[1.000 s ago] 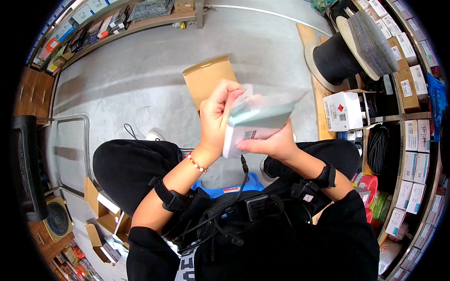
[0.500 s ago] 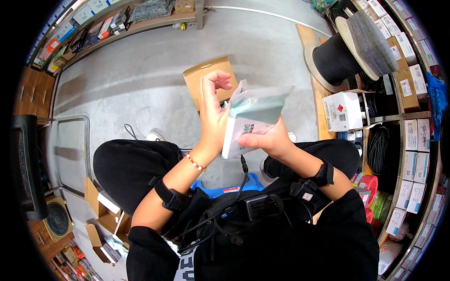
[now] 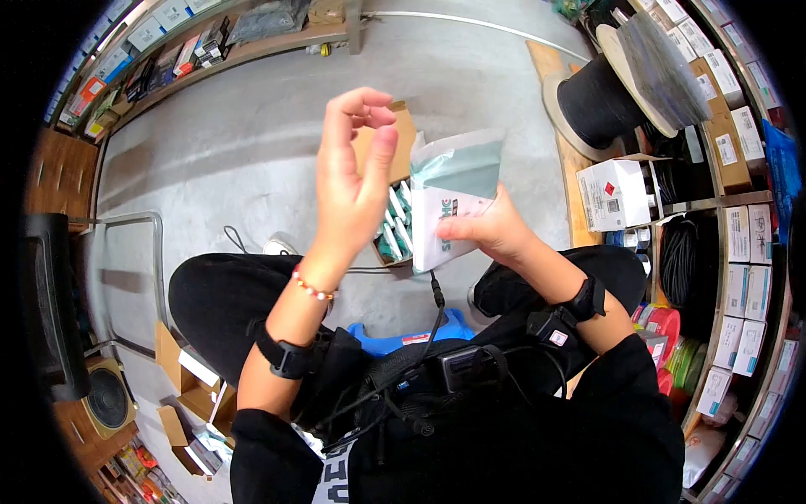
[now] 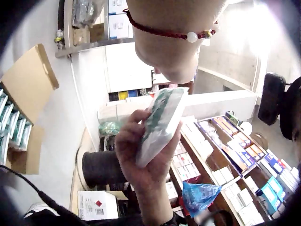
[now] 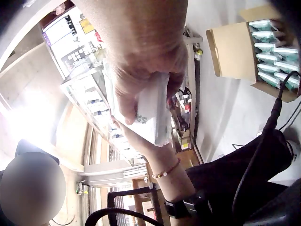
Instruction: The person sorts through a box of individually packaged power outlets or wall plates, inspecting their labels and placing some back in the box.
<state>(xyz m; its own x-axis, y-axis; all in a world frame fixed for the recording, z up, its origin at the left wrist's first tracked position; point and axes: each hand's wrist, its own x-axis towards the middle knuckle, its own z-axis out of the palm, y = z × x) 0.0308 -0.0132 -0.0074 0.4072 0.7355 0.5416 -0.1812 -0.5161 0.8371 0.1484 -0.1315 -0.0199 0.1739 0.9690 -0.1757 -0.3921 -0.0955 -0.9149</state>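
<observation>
A white packet with a green band and printed letters (image 3: 453, 197) is gripped by the right hand (image 3: 495, 227), thumb across its front. The left hand (image 3: 353, 176) is raised to the left of the packet, apart from it, its fingers loosely bent and holding nothing. Behind the hands on the floor stands an open cardboard box (image 3: 403, 139) with several similar green and white packets (image 3: 395, 223) inside. In the left wrist view the right hand (image 4: 146, 155) wraps round the packet (image 4: 162, 125). The right wrist view shows the packet (image 5: 153, 110) under the right hand (image 5: 146, 70).
A large black cable spool (image 3: 600, 105) and a white box (image 3: 613, 197) stand at the right beside shelves of boxes. Opened cartons (image 3: 197, 395) lie at the lower left. A blue plastic object (image 3: 382, 343) is between the legs, with black cables hanging near it.
The left hand has let go of the packet and moved up and left, away from it. The packet stays in the right hand, turned slightly more upright, and the box's contents now show.
</observation>
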